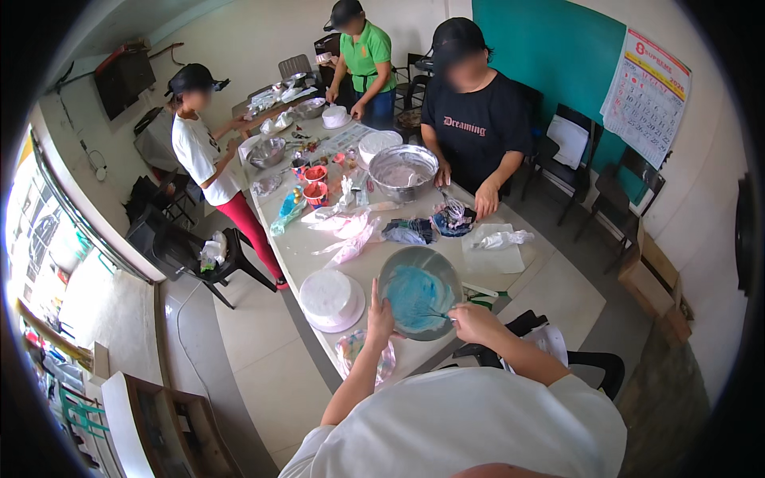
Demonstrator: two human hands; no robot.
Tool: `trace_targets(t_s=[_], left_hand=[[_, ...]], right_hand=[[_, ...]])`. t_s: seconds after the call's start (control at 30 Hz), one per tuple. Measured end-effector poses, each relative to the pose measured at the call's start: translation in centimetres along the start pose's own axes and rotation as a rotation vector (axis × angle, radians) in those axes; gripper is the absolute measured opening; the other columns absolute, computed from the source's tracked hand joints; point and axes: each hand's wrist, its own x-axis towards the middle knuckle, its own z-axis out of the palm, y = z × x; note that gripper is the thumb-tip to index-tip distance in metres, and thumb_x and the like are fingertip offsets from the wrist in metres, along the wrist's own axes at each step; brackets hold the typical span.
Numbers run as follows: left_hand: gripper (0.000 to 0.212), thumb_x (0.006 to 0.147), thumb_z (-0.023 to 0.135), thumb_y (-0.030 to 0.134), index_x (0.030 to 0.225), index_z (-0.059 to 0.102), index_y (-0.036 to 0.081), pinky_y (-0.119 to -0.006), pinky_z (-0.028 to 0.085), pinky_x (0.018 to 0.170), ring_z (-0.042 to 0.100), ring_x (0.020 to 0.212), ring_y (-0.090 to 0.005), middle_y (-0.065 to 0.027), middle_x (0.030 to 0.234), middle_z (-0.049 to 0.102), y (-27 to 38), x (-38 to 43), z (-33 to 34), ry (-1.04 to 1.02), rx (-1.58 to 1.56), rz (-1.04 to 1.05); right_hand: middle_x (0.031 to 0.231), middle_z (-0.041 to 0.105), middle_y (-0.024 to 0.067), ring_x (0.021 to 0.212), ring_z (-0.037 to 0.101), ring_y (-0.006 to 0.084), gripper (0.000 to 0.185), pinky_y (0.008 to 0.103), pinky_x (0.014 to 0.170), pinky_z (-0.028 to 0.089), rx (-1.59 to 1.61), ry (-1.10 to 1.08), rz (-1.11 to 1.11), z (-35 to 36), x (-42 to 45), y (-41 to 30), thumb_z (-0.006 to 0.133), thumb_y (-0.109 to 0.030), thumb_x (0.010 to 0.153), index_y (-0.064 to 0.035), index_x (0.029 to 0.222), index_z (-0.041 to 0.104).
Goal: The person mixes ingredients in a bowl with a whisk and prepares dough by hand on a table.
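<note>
Just in front of me, a metal mixing bowl [447, 269] holds blue frosting [412, 293]. My left hand [381, 316] grips the bowl's left side. In my right hand [475, 322] is the handle of a wire whisk [431, 313], whose wires sit in the frosting. To the left of the bowl stands a round white-frosted cake [326, 293] on a round board. A checked cloth [385, 357] lies at the table edge by my left forearm. Beyond the bowl are bundled dark cloths [409, 231] and a second whisk [455, 208].
A co-worker in a black shirt [478, 113] stands across the table beside a large metal bowl [403, 194]. Two more people stand farther back. Piping bags [349, 239], red cups [315, 192] and more cakes [336, 115] cover the table [275, 239]. A black chair [603, 364] stands at my right.
</note>
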Motion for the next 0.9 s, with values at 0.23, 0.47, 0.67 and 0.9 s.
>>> trace_targets(t_s=[0.23,0.47,0.67,0.9], left_hand=[[0.067,0.094,0.044,0.011,0.148,0.014,0.037,-0.045,0.061,0.055,0.06,0.094,-0.0418,-0.0273,0.132,0.04,-3.2,2.3,-0.5,-0.009,0.103,0.087],[0.068,0.094,0.041,0.01,0.148,0.009,0.036,-0.046,0.061,0.05,0.061,0.095,-0.0368,-0.0236,0.138,0.037,0.6,-0.2,0.3,-0.076,0.034,0.028],[0.066,0.096,0.038,0.011,0.149,0.008,0.036,-0.046,0.061,0.051,0.059,0.101,-0.0386,-0.0232,0.142,0.033,0.7,-0.2,-0.6,-0.126,0.069,0.015],[0.062,0.098,0.035,0.013,0.149,0.006,0.032,-0.044,0.061,0.05,0.061,0.097,-0.0375,-0.0228,0.142,0.033,-0.6,1.0,-1.2,-0.16,0.058,0.042]], right_hand=[[0.088,0.061,0.0175,0.084,0.062,0.0368,0.013,0.0466,0.073,0.049,0.093,0.149,0.05,1.3,1.0,0.1,0.058,-0.01,0.077,-0.003,0.087,0.063],[0.088,0.061,0.0192,0.083,0.061,0.038,0.012,0.0469,0.074,0.048,0.066,0.152,0.092,3.3,0.3,1.4,0.058,-0.006,0.075,-0.0009,0.085,0.063],[0.085,0.061,0.0203,0.085,0.061,0.0384,0.013,0.0479,0.074,0.048,0.156,0.236,0.235,2.6,-0.2,0.7,0.058,-0.008,0.076,-0.0024,0.086,0.064],[0.082,0.059,0.0215,0.083,0.06,0.0397,0.009,0.0481,0.07,0.047,0.187,0.207,0.253,3.9,-0.3,1.1,0.057,-0.008,0.078,-0.0014,0.081,0.061]])
